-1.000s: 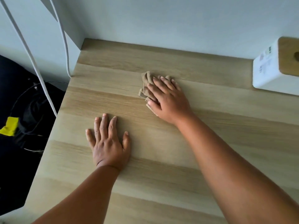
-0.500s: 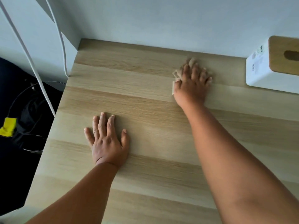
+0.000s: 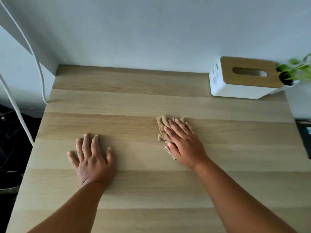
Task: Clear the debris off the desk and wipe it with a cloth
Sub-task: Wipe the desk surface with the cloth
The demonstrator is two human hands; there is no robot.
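1. Closest to where the person stands: the left hand is planted flat on the desk, fingers spread and straight, holding nothing. Looks like it's just there to brace.
2. A bit further in, the right hand is pressed palm-down on the cloth, a small crumpled tan rag. Fingers lie pretty much straight over it, pushing it into the wood rather than gripping it. The cloth sits right of the desk's middle, poking out past the fingertips and thumb.
3. So I'd say we're in the wiping step. I can't spot any debris on the wood, so the clearing part seems done.
4. Next move, my guess: keep the palm pressure on and sweep the rag across the parts not covered yet, probably the far strip.
5. Way back by the wall: a white tissue box with a wooden lid, and a little green plant beside it. Wiping back there means working around those.
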